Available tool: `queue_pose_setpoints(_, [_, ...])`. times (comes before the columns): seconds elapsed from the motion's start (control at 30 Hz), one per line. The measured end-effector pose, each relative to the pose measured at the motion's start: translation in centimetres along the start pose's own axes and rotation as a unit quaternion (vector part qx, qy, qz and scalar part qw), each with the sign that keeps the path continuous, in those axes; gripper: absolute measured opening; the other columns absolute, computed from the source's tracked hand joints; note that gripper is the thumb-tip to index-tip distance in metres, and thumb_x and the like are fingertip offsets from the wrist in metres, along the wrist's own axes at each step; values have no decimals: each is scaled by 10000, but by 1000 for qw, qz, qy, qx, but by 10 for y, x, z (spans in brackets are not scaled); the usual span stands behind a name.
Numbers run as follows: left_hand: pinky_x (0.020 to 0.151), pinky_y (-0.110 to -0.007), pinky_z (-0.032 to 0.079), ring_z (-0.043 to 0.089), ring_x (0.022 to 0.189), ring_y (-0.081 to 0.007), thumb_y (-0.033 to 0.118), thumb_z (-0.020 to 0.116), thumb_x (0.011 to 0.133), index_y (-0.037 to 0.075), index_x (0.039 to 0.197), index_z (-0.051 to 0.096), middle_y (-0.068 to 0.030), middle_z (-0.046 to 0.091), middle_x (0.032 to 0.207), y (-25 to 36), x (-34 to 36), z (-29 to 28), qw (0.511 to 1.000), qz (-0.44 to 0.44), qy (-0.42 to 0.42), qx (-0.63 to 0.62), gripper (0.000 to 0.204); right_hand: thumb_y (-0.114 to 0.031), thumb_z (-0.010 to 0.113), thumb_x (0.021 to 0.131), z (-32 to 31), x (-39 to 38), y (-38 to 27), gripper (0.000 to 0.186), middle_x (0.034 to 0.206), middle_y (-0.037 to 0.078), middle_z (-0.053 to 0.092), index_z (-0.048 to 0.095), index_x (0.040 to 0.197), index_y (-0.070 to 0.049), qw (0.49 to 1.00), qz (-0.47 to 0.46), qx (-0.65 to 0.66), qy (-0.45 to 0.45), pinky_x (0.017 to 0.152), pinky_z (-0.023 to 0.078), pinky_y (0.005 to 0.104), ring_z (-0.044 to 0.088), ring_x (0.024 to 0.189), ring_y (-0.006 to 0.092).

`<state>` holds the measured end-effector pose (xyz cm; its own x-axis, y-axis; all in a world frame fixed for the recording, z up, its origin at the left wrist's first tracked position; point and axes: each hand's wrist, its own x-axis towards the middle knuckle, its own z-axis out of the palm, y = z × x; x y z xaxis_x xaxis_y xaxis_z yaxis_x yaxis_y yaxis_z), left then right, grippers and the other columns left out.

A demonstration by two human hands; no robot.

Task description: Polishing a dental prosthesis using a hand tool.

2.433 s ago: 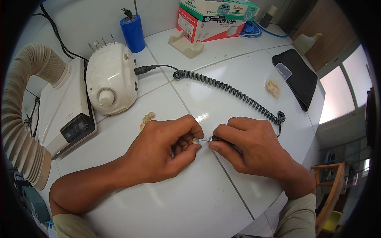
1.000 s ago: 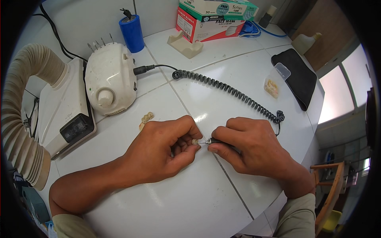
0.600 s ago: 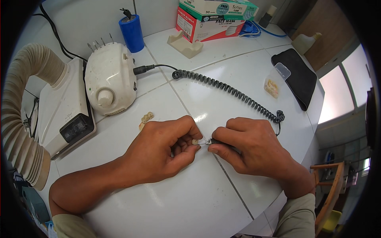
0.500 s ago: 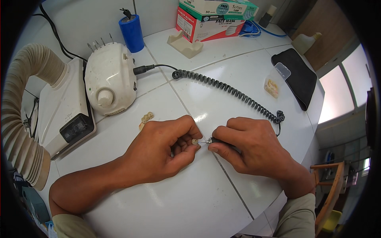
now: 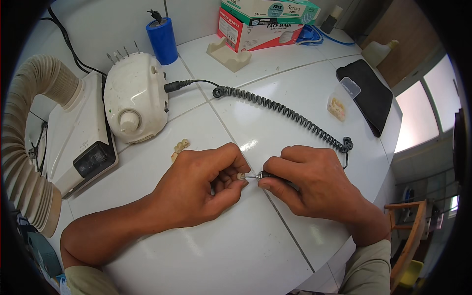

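Observation:
My left hand is closed, pinching a small cream tooth crown between thumb and fingertips. My right hand grips a dark rotary handpiece like a pen. The handpiece's thin metal bur points left and meets the crown; its very tip is hidden there. A black coiled cord runs from beyond my right hand to the white motor control unit, which has a round knob and several burs standing on top. Just past my left hand lies a cream row of teeth, partly covered by the hand.
At left stands a white dust extractor with a ribbed hose. A blue cylinder, a beige handpiece cradle and stacked mask boxes line the back. A clear box of teeth and black pouch lie at right.

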<state>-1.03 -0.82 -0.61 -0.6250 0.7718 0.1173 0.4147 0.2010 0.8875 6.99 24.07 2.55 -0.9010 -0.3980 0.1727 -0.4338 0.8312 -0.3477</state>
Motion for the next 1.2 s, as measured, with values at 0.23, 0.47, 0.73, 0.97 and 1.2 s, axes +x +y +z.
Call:
queue_pose_setpoints(0.23, [671,-261,564,701,748,-108,49,798,973,0,1085,707,-46,726,841,-1,0,0,1000,8,4,2,153,-294,788,1026,-1,0,0,212,700,34,569,724,941,-111,1000,1,-4,-8,519,453,400,616,597,233])
queue_pose_setpoints(0.47, [694,-272,586,733,768,-122,58,813,988,-2,1089,701,-59,742,848,-2,0,1,1000,8,3,-1,162,-298,787,1027,1,1,-1,207,703,36,574,733,951,-113,1000,-2,-10,-8,519,454,395,618,599,230])
queue_pose_setpoints(0.73, [699,-274,589,741,768,-132,57,811,986,1,1090,700,-64,752,854,-2,0,0,1000,18,-1,1,161,-292,791,1025,0,0,0,205,696,32,569,734,948,-111,1000,-5,-6,-8,511,446,390,614,591,223])
queue_pose_setpoints(0.97, [696,-265,574,731,766,-122,56,810,984,0,1088,697,-55,743,847,-1,0,0,1000,18,0,1,163,-289,786,1029,-1,0,0,212,699,35,570,723,937,-109,1000,7,1,-6,515,449,397,616,594,230])
queue_pose_setpoints(1.2, [707,-262,577,727,784,-109,56,803,990,-1,1100,696,-49,746,856,-1,-1,-1,1000,4,-5,-10,164,-290,783,1030,-2,0,-1,212,702,37,572,715,939,-111,1000,5,-9,-14,515,453,399,620,596,233])
